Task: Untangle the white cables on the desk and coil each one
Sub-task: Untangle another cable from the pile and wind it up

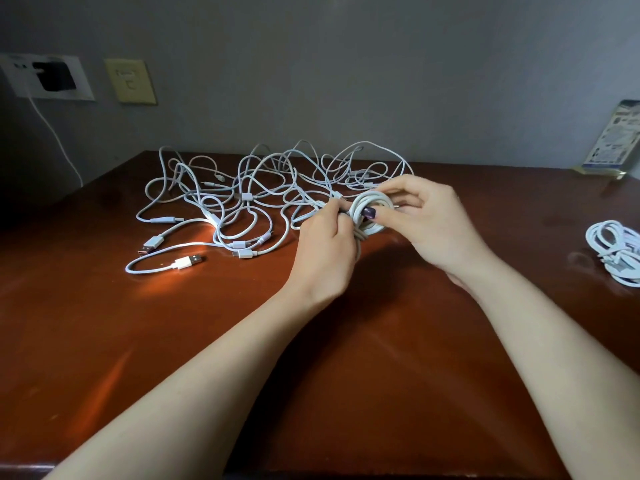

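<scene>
— So, what are the hands doing?

— Both grip one white coil (pixel 369 216), held just above the desk (pixel 311 358). The right hand (pixel 429 223) curls its fingers over the top of the loops, and a thumb with a dark-painted nail presses on their front. The left hand (pixel 325 244) has its fingers bent and pinches the coil at its left edge.

— Is that coil free of the rest?

— I cannot tell. It sits right at the near right edge of the tangle (pixel 249 195), and strands run close beside the left fingers.

— And the tangle itself?

— A loose heap of white cables spread across the far middle of the desk, loops crossing one another. Several plugs stick out on the near left; one USB plug (pixel 188 262) lies at the end of a long curve, apart from the heap.

— Anything already coiled?

— Yes, a bundle of coiled cables (pixel 614 252) lies at the right edge of the desk, well apart from the hands.

— Beyond the desk?

— A black charger (pixel 55 76) sits in a wall socket at far left with a white lead (pixel 59 136) hanging from it, a beige wall plate (pixel 131 81) beside it, and a printed card (pixel 613 140) stands at far right.
</scene>
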Demonstrator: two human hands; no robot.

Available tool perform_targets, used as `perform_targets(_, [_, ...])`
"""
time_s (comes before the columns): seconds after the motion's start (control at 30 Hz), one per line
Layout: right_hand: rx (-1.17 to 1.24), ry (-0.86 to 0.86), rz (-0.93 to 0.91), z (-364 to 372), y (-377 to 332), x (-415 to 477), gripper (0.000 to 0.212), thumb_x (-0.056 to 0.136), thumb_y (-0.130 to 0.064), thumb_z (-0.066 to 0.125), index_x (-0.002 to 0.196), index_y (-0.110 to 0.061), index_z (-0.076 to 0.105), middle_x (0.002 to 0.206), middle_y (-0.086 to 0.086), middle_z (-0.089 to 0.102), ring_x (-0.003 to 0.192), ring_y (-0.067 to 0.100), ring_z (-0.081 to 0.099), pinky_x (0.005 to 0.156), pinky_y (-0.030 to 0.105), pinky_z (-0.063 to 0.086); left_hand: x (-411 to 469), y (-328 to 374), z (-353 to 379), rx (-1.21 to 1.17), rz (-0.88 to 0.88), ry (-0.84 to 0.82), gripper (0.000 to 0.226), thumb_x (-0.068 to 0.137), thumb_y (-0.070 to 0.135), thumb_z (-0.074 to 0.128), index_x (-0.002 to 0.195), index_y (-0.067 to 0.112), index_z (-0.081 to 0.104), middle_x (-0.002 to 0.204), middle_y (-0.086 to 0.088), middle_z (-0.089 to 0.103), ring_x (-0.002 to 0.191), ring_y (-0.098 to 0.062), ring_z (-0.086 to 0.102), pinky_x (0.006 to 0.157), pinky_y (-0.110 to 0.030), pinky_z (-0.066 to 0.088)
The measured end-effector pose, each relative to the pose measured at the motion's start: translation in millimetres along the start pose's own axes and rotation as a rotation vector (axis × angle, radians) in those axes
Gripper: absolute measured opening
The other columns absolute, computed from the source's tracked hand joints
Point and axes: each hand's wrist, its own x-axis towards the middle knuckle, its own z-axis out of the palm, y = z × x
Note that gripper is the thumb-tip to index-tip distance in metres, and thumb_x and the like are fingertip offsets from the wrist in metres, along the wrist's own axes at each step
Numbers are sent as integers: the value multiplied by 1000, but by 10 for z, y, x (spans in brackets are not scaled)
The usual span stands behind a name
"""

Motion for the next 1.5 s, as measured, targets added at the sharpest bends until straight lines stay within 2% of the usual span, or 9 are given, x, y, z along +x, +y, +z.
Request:
perform_targets(0.23, [366, -14, 293, -25, -16, -6, 16, 81, 1, 68, 91, -11, 68, 80, 0, 73, 73, 6, 68, 63, 15, 51, -11, 11, 94, -35, -34, 79, 23, 95, 6, 34, 86, 13, 54, 62, 5, 50, 60, -14, 46, 63, -31, 36])
perform_targets(0.37, [479, -63, 362, -59, -43, -3, 20, 82, 5, 63, 96, -8, 67, 81, 0, 74, 78, 7, 70, 66, 17, 53, 14, -5, 100, -60, -66, 100, 21, 95, 9, 33, 90, 10, 54, 65, 2, 51, 65, -20, 46, 66, -37, 38])
perform_targets(0.57, [575, -74, 436, -5, -18, 12, 25, 85, 10, 54, 98, -7, 68, 89, 6, 74, 83, 12, 70, 76, 22, 56, 27, -23, 101, -151, -128, 130, 26, 93, 9, 35, 78, 15, 55, 62, 4, 51, 64, -21, 45, 63, -40, 38])
perform_targets(0.8, [550, -48, 384, 42, -17, 17, 27, 84, 10, 54, 98, -9, 67, 87, 4, 71, 81, 10, 66, 73, 20, 54, 13, 13, 113, -251, -207, 147, 29, 94, 9, 35, 99, 11, 64, 74, 3, 57, 68, -14, 51, 67, -32, 42])
perform_targets(0.87, [544, -61, 367, 21, -17, 18, 26, 83, 9, 57, 100, -9, 66, 89, 3, 71, 83, 9, 66, 74, 20, 54, 4, 43, 114, -280, -237, 144, 29, 95, 9, 35, 98, 12, 64, 71, 4, 58, 57, -5, 51, 59, -26, 43])
perform_targets(1.07, [521, -83, 289, -28, -21, -5, 32, 70, -13, 64, 101, -9, 65, 89, 0, 72, 86, 8, 67, 77, 18, 53, 5, 26, 94, -331, -246, 119, 26, 96, 11, 37, 97, 4, 62, 64, 3, 52, 56, -11, 44, 57, -29, 38])
perform_targets(1.17, [477, -80, 244, -18, -33, -11, 20, 82, -8, 59, 101, -9, 64, 87, -2, 72, 84, 5, 66, 74, 15, 51, 1, 18, 94, -320, -207, 127, 26, 96, 12, 38, 87, -3, 57, 61, 2, 45, 58, -14, 39, 57, -32, 34])
perform_targets(1.23, [464, -90, 233, -23, -41, -9, 17, 89, -3, 54, 100, -9, 64, 84, -4, 73, 82, 3, 66, 73, 14, 50, -4, 33, 99, -329, -205, 119, 25, 96, 12, 37, 79, 4, 54, 59, 3, 43, 56, -13, 37, 56, -31, 33])
perform_targets(1.5, [466, -96, 227, -51, -25, 9, 16, 91, -3, 53, 101, -7, 65, 91, 2, 73, 90, 10, 67, 81, 19, 52, 25, 33, 63, -322, -159, 79, 24, 97, 9, 37, 81, 1, 53, 56, 4, 38, 51, -9, 33, 51, -24, 30])
